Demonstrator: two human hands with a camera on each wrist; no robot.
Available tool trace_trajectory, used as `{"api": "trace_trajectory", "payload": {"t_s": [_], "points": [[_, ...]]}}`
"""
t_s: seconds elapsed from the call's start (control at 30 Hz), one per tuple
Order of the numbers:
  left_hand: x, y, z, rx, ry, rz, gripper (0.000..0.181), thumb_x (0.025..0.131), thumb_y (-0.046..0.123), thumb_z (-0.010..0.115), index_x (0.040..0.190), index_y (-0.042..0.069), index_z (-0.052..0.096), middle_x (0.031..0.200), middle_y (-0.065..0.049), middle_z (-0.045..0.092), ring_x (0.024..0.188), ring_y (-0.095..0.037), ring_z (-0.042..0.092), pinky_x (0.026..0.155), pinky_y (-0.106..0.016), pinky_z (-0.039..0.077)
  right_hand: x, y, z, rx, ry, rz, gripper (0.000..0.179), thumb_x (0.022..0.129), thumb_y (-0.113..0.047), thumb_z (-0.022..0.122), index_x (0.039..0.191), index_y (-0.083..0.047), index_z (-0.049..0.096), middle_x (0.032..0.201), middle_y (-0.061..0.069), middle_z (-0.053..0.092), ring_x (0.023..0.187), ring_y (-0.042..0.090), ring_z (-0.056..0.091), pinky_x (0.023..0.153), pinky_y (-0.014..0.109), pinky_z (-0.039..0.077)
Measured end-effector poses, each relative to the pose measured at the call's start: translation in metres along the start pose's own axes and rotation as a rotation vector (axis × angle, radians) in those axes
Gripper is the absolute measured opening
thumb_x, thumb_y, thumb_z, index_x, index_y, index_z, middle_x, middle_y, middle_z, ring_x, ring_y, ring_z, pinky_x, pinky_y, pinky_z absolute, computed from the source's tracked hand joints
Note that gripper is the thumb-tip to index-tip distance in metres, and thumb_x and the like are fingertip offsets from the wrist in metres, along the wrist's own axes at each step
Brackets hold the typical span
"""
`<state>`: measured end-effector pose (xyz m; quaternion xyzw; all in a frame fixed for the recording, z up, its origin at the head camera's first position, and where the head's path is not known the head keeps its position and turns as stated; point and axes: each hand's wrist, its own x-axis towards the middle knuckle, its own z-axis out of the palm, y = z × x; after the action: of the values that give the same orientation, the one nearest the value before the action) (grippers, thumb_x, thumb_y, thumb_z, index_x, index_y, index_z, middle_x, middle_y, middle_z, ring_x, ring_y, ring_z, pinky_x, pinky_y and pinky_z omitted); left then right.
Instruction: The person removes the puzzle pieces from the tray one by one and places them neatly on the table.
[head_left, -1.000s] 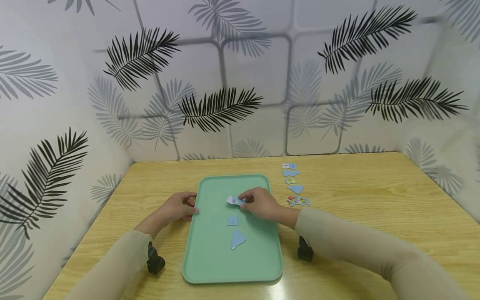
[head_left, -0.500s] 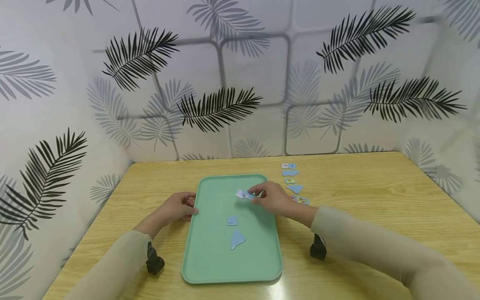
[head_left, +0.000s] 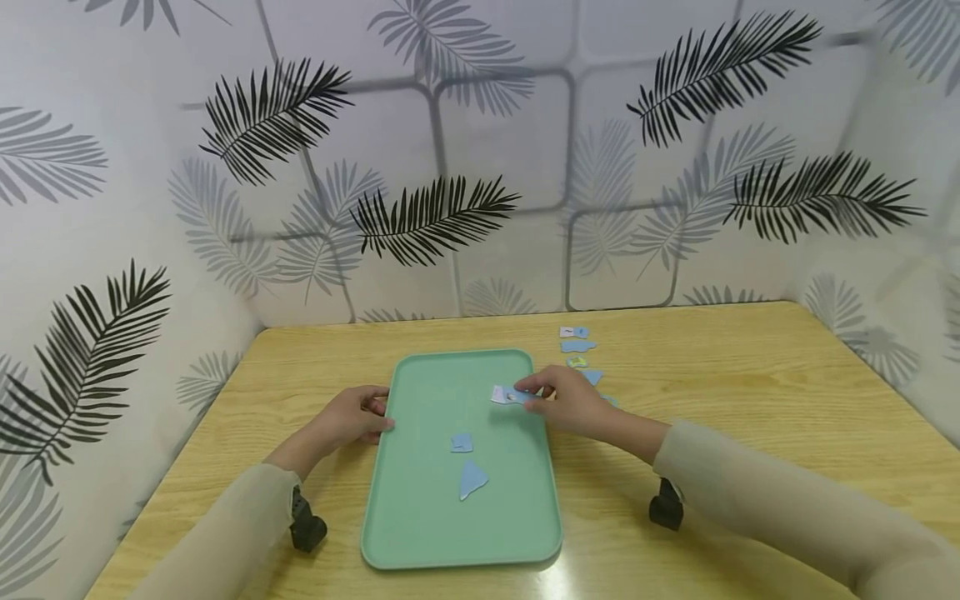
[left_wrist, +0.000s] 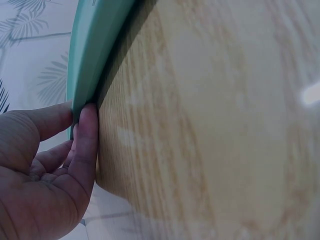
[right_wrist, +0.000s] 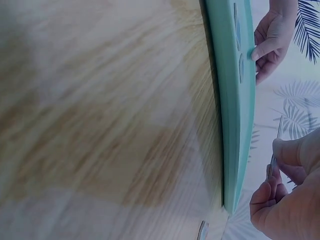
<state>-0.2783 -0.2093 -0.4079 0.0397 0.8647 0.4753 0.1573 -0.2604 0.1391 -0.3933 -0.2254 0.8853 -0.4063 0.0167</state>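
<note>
My right hand (head_left: 573,402) pinches a flat, light-blue and white puzzle piece (head_left: 507,395) between thumb and fingers, above the upper right of the green tray (head_left: 420,517). In the right wrist view the piece (right_wrist: 279,127) appears edge-on, clear of the tray. My left hand (head_left: 352,417) grips the tray's left edge; in the left wrist view its thumb and fingers sit on either side of the rim (left_wrist: 92,55). Two blue shapes lie on the tray: a small squarish piece (head_left: 461,442) and a roughly triangular piece (head_left: 472,481).
Right of the tray, loose pieces run in a column on the wooden table (head_left: 720,375): a white-and-blue piece (head_left: 574,332), a blue strip (head_left: 577,346), a small yellow-green piece (head_left: 577,362), a blue triangle (head_left: 592,377). The right hand mostly covers another. A patterned wall (head_left: 510,250) stands behind.
My right hand has moved right and slightly up across the tray with the puzzle piece, and now covers part of the loose column. My left hand stays at the tray edge.
</note>
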Motion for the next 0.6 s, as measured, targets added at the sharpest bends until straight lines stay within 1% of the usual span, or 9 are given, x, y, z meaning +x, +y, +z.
{"api": "trace_trajectory", "payload": {"t_s": [0.1, 0.3, 0.47, 0.6], "points": [[0.000, 0.000, 0.000, -0.001, 0.000, 0.000, 0.059, 0.089, 0.000, 0.068, 0.142, -0.007, 0.042, 0.101, -0.014, 0.053, 0.080, -0.020, 0.057, 0.069, -0.032, 0.057, -0.005, 0.005, -0.004, -0.014, 0.002, -0.017, 0.024, 0.089, -0.003, 0.069, 0.113, -0.003, 0.072, 0.102, 0.004, 0.066, 0.089, 0.020, 0.057, 0.069, 0.031, 0.051], [-0.001, 0.001, 0.001, -0.013, -0.002, -0.001, 0.059, 0.089, -0.001, 0.068, 0.141, -0.007, 0.042, 0.101, -0.014, 0.053, 0.080, -0.020, 0.057, 0.069, -0.032, 0.057, -0.017, 0.016, -0.012, -0.035, 0.029, -0.022, 0.024, 0.088, -0.003, 0.070, 0.112, -0.005, 0.073, 0.103, 0.002, 0.067, 0.089, 0.020, 0.056, 0.070, 0.032, 0.049], [-0.002, 0.001, 0.001, -0.012, 0.000, 0.000, 0.059, 0.089, -0.002, 0.068, 0.141, -0.008, 0.041, 0.099, -0.014, 0.052, 0.080, -0.021, 0.057, 0.069, -0.032, 0.057, -0.027, 0.021, -0.020, -0.047, 0.039, 0.002, 0.024, 0.089, -0.003, 0.069, 0.113, -0.006, 0.072, 0.105, 0.003, 0.065, 0.091, 0.022, 0.055, 0.068, 0.032, 0.047], [-0.001, 0.001, 0.000, -0.003, -0.002, 0.007, 0.059, 0.089, -0.002, 0.068, 0.141, -0.008, 0.041, 0.099, -0.014, 0.052, 0.080, -0.021, 0.057, 0.069, -0.032, 0.057, -0.035, 0.024, -0.026, -0.040, 0.038, 0.005, 0.023, 0.090, -0.002, 0.068, 0.112, -0.004, 0.072, 0.104, 0.005, 0.064, 0.091, 0.023, 0.054, 0.067, 0.031, 0.047]]}}
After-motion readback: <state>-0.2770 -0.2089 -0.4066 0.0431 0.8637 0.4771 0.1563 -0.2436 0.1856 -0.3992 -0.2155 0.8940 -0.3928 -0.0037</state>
